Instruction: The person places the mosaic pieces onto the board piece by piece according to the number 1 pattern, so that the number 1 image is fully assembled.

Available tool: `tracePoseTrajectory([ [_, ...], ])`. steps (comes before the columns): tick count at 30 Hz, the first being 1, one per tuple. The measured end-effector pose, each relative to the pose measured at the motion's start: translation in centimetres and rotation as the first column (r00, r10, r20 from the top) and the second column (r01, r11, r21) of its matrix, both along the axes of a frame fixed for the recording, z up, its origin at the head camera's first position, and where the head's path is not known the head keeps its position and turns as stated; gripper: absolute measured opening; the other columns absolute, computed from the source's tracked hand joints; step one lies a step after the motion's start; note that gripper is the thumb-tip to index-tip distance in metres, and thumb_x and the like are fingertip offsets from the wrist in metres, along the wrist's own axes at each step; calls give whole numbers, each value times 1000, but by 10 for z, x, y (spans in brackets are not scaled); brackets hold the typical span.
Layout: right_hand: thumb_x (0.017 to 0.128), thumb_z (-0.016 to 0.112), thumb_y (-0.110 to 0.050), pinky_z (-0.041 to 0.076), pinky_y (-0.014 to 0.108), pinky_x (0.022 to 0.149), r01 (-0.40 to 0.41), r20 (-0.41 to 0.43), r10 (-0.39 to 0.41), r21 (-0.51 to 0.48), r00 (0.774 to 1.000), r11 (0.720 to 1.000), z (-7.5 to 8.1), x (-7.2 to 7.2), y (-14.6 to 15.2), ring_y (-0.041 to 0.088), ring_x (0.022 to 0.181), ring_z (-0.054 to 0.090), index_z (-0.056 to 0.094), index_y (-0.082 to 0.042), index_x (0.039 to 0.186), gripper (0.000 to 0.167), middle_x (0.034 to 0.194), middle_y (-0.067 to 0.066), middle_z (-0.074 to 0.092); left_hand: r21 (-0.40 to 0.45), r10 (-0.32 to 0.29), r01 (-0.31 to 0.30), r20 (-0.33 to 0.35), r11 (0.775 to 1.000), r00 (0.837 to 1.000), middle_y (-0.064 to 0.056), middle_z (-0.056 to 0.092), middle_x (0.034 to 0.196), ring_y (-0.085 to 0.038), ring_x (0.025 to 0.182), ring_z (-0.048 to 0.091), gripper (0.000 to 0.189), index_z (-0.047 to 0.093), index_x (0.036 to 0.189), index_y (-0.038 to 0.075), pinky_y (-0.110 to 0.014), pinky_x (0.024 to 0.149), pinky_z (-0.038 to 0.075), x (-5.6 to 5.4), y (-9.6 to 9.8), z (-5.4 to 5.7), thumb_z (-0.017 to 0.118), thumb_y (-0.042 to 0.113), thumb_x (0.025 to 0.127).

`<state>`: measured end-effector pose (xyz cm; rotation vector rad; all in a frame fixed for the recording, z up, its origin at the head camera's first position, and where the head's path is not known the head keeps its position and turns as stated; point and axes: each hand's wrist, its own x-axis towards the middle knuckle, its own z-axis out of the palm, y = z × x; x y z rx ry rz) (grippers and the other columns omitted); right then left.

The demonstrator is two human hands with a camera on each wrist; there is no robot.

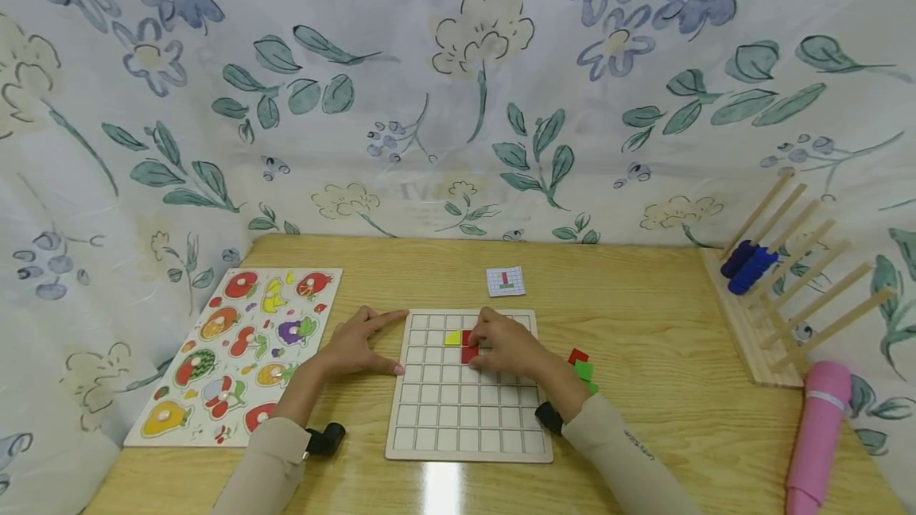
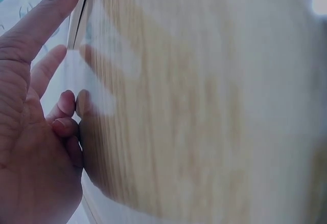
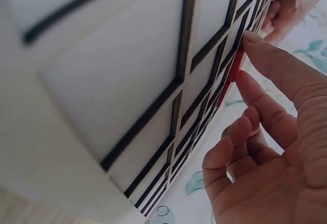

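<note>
A pale square grid board lies on the wooden table. In its upper part sit a yellow tile with a slanted corner and two red square tiles, one upper and one lower. My right hand reaches over the board, thumb and index finger pinching a red tile in the grid; its other fingers curl loosely. At the board's left edge, my left hand spreads thumb and index finger, both touching the rim. The left wrist view shows that hand's remaining fingers bent near the tabletop.
Behind the board lies a small pattern card. Loose red and green tiles lie right of it, beside the right forearm. A fruit puzzle board is at left; a wooden peg rack and pink cylindrical object stand right.
</note>
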<state>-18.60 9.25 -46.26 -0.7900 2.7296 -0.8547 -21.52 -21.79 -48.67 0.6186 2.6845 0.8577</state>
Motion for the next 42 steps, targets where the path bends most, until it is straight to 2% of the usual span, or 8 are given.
tracePoseTrajectory([
  [5, 82, 83, -24, 44, 27, 76, 7, 11, -7, -7, 1000, 1000, 1, 0, -1, 11, 83, 50, 75, -9, 100, 24, 97, 0, 51, 7, -1, 1, 1, 1000, 1000, -4, 37, 98, -20, 82, 32, 97, 45, 150, 31, -38, 73, 22, 1, 1, -1, 87, 55, 66],
  [11, 83, 82, -23, 41, 28, 72, 37, 74, -26, -161, 997, 986, 5, 1, 5, 16, 82, 48, 74, -11, 100, 22, 96, 6, 53, 2, -2, 2, -2, 1000, 1000, -4, 36, 97, -20, 81, 31, 97, 45, 150, 32, -37, 70, 23, 0, 1, -3, 87, 56, 66],
  [18, 80, 84, -18, 38, 25, 67, 65, 81, -44, -275, 996, 959, 8, 1, 17, 15, 76, 43, 74, -5, 103, 28, 90, 11, 52, 0, -4, 4, -14, 1000, 1000, -4, 35, 96, -20, 79, 31, 98, 45, 150, 31, -36, 69, 24, 0, 0, -3, 87, 55, 65],
  [28, 78, 85, -16, 37, 25, 69, 72, 92, -48, -280, 995, 957, 10, 2, 32, 16, 78, 42, 74, -4, 105, 32, 90, 13, 51, 11, -12, 12, -28, 1000, 1000, -5, 35, 94, -19, 78, 29, 97, 46, 150, 27, -36, 68, 23, 1, 1, 0, 87, 53, 66],
  [38, 79, 84, -16, 38, 28, 72, 153, 158, -105, -330, 982, 932, 11, 6, 52, 24, 85, 45, 74, -3, 105, 31, 94, 17, 52, 2, 3, -3, -2, 1000, 1000, -4, 37, 96, -20, 81, 33, 96, 46, 150, 31, -36, 69, 26, 0, 3, -1, 87, 55, 66],
  [42, 81, 83, -19, 39, 27, 69, 181, 143, -141, -326, 980, 928, 9, 8, 64, 23, 81, 46, 74, -4, 105, 30, 92, 15, 52, 2, 5, -5, 0, 1000, 1000, -5, 37, 96, -20, 81, 33, 96, 46, 150, 30, -36, 69, 26, 0, 3, -1, 87, 54, 66],
])
